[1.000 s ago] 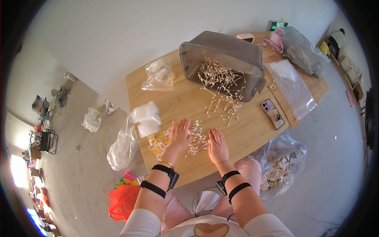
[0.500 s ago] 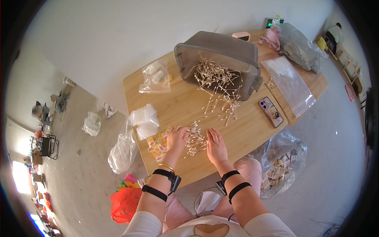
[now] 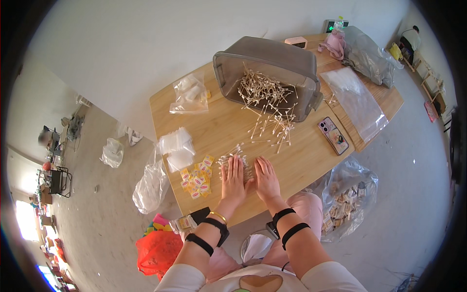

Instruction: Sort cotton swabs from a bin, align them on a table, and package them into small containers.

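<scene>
The left hand lies flat over part of a small pile of swabs near the front edge of the bench. The right hand is flat just beside the pile's right side. Each grip is unclosed, palm down, and holds nothing visible. Yellow sachets lie left of the left hand. Farther back, a grey tub rests on its side, with more swabs in and before its mouth. A phone lies to the right.
</scene>
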Motion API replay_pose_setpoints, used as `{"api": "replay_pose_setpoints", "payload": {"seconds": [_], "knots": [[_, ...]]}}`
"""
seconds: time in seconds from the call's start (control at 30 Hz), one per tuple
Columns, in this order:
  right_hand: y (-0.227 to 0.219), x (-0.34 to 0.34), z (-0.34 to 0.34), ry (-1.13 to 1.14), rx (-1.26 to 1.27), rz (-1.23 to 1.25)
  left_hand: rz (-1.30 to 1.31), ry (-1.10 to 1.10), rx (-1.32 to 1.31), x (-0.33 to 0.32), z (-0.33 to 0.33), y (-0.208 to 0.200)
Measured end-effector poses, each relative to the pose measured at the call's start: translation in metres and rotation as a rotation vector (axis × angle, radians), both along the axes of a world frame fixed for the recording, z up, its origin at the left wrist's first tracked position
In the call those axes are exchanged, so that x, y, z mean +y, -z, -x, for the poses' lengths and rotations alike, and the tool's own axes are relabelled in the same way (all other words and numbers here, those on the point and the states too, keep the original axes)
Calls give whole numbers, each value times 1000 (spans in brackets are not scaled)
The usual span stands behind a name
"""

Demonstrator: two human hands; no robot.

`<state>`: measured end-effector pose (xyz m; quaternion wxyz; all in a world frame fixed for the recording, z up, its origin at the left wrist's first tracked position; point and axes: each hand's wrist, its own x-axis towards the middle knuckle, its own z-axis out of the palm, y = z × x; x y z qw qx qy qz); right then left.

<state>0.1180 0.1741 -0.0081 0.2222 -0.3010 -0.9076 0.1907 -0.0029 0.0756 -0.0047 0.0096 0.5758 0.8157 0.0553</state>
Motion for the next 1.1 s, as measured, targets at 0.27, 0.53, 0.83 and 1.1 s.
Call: {"api": "replay_pose_setpoints", "payload": {"seconds": [0.27, 0.53, 0.83, 1.1], "knots": [[1, -2, 2, -12, 36, -3, -34, 78, 1, -12, 7, 9], [11, 2, 1, 9, 100, 29, -40, 146, -143, -38, -6, -16], [1, -2, 2, 17, 60, 16, -73, 7, -150, -13, 18, -20], [-1, -3, 3, 11, 92, 6, -122, 7, -78, -36, -3, 5]]}}
